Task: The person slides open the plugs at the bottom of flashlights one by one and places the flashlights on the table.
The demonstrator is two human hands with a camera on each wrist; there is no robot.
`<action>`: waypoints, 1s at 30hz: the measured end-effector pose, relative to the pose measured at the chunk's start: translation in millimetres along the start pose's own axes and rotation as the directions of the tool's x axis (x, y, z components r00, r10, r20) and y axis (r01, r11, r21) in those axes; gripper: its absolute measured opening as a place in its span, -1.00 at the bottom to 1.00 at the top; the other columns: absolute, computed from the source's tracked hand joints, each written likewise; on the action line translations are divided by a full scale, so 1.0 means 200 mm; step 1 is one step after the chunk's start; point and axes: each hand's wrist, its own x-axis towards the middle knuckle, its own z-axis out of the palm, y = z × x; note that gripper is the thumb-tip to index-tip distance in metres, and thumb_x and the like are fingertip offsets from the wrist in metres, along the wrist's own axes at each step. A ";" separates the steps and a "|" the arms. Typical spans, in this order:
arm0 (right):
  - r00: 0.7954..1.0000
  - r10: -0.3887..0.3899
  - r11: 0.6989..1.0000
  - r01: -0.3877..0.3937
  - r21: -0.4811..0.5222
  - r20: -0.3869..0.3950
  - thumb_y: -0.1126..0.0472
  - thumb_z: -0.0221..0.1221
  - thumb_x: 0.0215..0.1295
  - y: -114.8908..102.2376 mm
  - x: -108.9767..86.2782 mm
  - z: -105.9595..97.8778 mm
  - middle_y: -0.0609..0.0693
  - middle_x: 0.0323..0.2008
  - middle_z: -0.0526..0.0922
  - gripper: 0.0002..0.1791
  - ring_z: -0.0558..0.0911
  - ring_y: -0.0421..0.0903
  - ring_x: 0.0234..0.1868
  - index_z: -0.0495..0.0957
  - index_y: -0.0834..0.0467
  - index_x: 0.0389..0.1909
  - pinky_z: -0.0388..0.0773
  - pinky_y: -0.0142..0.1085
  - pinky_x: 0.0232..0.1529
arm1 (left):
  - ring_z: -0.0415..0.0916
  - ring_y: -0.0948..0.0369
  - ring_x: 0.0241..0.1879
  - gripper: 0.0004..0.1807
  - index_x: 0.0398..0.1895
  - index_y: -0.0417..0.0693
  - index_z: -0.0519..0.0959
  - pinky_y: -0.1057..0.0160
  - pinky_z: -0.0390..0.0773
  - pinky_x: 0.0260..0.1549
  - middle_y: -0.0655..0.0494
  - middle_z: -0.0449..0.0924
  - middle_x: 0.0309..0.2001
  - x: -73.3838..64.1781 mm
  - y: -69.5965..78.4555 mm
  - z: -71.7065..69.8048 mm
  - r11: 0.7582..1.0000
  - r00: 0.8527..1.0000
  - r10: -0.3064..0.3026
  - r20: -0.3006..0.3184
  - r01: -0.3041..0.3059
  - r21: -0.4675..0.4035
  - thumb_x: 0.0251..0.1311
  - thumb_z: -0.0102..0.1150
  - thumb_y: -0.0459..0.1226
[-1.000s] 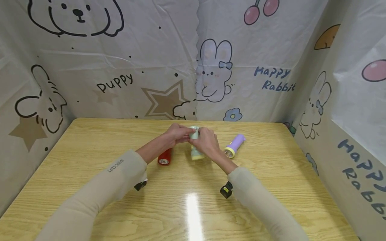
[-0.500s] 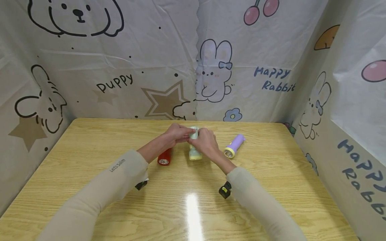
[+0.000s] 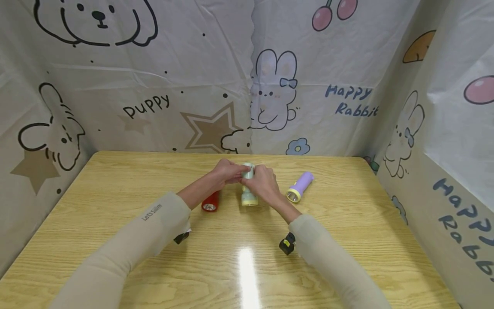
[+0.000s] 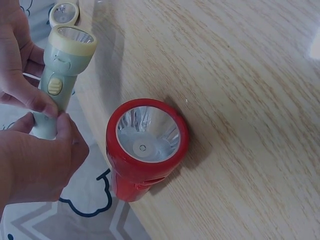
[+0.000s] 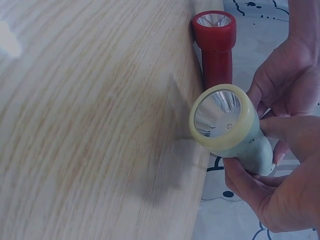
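Both hands hold a pale green flashlight [image 3: 249,199] with a yellow lens rim, its head pointing back toward the body. At its tail end, the left hand [image 3: 227,171] pinches it between thumb and fingers. My right hand [image 3: 264,182] grips the barrel from the other side. A yellow slide switch [image 4: 55,86] shows on the barrel in the left wrist view, near the right thumb. The lens [image 5: 217,115] looks unlit in the right wrist view. Fingers cover much of the barrel. A red flashlight [image 3: 210,202] lies close below the left hand.
Right of the hands lies a purple flashlight [image 3: 302,185] with a yellow rim. All of this is on a wood-grain table [image 3: 216,266], with printed curtain [image 3: 212,77] along its back and sides. Black wrist cameras [image 3: 287,243] hang under the sleeves.
The pale green flashlight's head has swung slightly left, so it now points straighter back toward the body. Both hands stay in nearly the same place, still holding it.
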 end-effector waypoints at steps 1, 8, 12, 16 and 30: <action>1.000 0.004 1.000 -0.004 0.002 0.002 0.06 0.42 0.14 0.00 0.00 0.00 -0.08 -0.71 0.46 -0.64 0.42 -0.22 -0.67 0.50 0.15 -0.61 0.33 -0.41 -0.69 | 0.70 0.20 -0.30 -0.59 0.01 -0.48 0.57 0.34 0.68 -0.26 -0.20 0.68 -0.07 0.00 0.00 0.00 1.000 1.000 -0.002 0.002 0.002 0.003 0.25 0.35 -0.29; 0.999 0.043 0.999 -0.044 0.015 0.025 0.08 0.42 0.16 0.00 0.00 0.01 -0.02 -0.65 0.56 -0.68 0.53 -0.17 -0.65 0.56 0.21 -0.51 0.44 -0.40 -0.68 | 0.68 0.24 -0.37 -0.64 -0.05 -0.49 0.58 0.34 0.67 -0.25 -0.13 0.67 -0.16 0.00 0.00 -0.01 1.000 1.000 -0.026 0.010 0.026 0.002 0.21 0.36 -0.35; 0.998 0.050 0.999 -0.050 0.003 0.023 0.08 0.41 0.16 0.00 0.00 0.02 -0.01 -0.62 0.58 -0.69 0.56 -0.15 -0.62 0.57 0.22 -0.48 0.48 -0.38 -0.66 | 0.65 0.23 -0.33 -0.64 -0.03 -0.49 0.57 0.35 0.67 -0.22 -0.13 0.62 -0.10 0.01 -0.01 -0.01 1.000 0.999 -0.028 0.015 0.028 0.005 0.19 0.35 -0.38; 0.998 0.057 0.998 -0.057 0.003 0.021 0.08 0.41 0.16 0.00 0.00 0.02 -0.01 -0.61 0.59 -0.70 0.58 -0.14 -0.61 0.57 0.21 -0.48 0.50 -0.37 -0.65 | 0.64 0.18 -0.25 -0.63 -0.02 -0.51 0.54 0.36 0.66 -0.21 -0.17 0.56 -0.01 0.02 -0.01 -0.01 0.999 0.999 -0.029 0.014 0.029 0.014 0.18 0.33 -0.41; 0.996 0.080 0.996 -0.081 0.025 0.031 0.06 0.43 0.14 0.02 0.00 0.02 -0.02 -0.67 0.58 -0.65 0.56 -0.16 -0.64 0.55 0.19 -0.59 0.49 -0.39 -0.66 | 0.67 0.13 -0.21 -0.66 -0.06 -0.45 0.52 0.35 0.66 -0.22 -0.15 0.57 -0.02 0.01 -0.02 0.00 0.997 0.999 -0.035 0.004 0.034 0.075 0.22 0.35 -0.36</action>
